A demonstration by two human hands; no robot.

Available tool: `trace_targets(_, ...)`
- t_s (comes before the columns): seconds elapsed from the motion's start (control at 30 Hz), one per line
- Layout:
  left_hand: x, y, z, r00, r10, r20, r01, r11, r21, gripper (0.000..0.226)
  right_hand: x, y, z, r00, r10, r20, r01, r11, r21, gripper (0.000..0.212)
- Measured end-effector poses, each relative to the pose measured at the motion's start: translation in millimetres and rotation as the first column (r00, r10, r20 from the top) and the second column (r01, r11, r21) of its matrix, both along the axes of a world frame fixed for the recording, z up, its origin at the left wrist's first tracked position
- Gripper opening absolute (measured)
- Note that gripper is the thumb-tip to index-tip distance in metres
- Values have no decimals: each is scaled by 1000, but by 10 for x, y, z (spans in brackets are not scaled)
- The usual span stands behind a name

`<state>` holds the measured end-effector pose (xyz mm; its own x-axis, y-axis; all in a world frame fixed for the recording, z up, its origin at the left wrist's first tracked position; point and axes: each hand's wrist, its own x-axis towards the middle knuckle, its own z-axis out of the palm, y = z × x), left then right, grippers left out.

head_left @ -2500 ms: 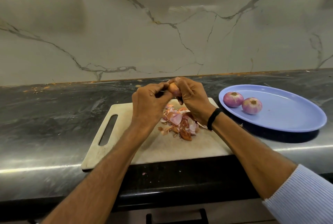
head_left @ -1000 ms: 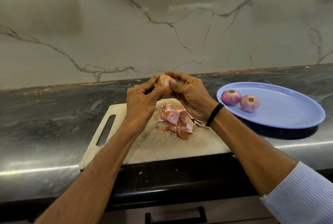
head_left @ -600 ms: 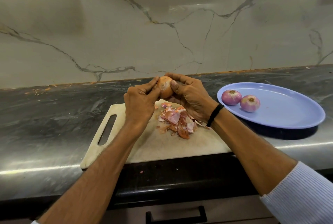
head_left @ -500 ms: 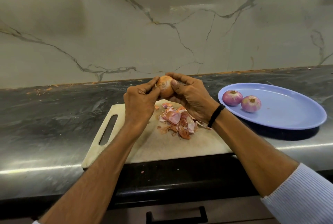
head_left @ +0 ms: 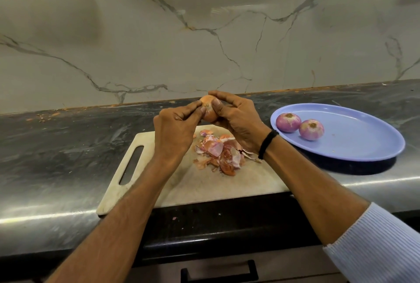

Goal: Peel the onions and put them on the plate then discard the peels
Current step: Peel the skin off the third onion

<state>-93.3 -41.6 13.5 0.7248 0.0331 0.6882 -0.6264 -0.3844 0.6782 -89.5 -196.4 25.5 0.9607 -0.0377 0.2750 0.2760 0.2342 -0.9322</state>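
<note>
Both hands are up over the far edge of the cutting board, and between them is the brown-skinned onion, held in the air above the board. The right hand cups it, fingers curled over the top and thumb pressed on its near face. The left hand comes in from the other side, thumb and forefinger tips pinched against the onion's skin, the other fingers folded into the palm. A black band rings the right wrist, with a striped pale-blue sleeve further up that arm.

Down on the board, just under the hands, a heap of pink and orange peels lies toward its far right part. The handle slot is at the board's left end. The board lies at the front edge of the dark countertop.

Right of the board, a blue plate rests on the countertop. By its left rim sit a peeled onion and a second peeled onion, side by side and close together. A veined marble wall runs along the countertop's back edge.
</note>
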Motion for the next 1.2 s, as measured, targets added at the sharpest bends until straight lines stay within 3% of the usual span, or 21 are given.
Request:
trace_targets(0.1,24,22,8,1000,-4,-17,4,1000,-10,24,9,-14,-13,1000,0,-13,0,1000,-10,33)
trace_targets(0.27,81,63,31,988,-13,-152,-12,987,-163,19,4,-11,17,997,14,-71,-11,998,56,26)
trace_targets(0.4,127,94,-35,968,73,-242,-85,996,-39,24,-8,-37,42,994,65,-89,-55,993,109,21)
trace_targets(0.53,87,76,-33,976,173,-132,-147,972,185,37,-23,-44,53,994,84,-70,-78,994,80,23)
trace_targets(0.77,48,10,33,991,75,108,-83,994,76,31,-21,-43,57,991,136,-19,-132,983,131,31)
trace_targets(0.97,60,15,16,998,-26,58,27,999,-30,33,-21,-50,58,987,163,1,-161,975,154,37)
trace_targets(1.2,31,12,11,995,-19,94,20,1000,-7,27,-28,-61,45,983,185,-19,-180,971,156,39)
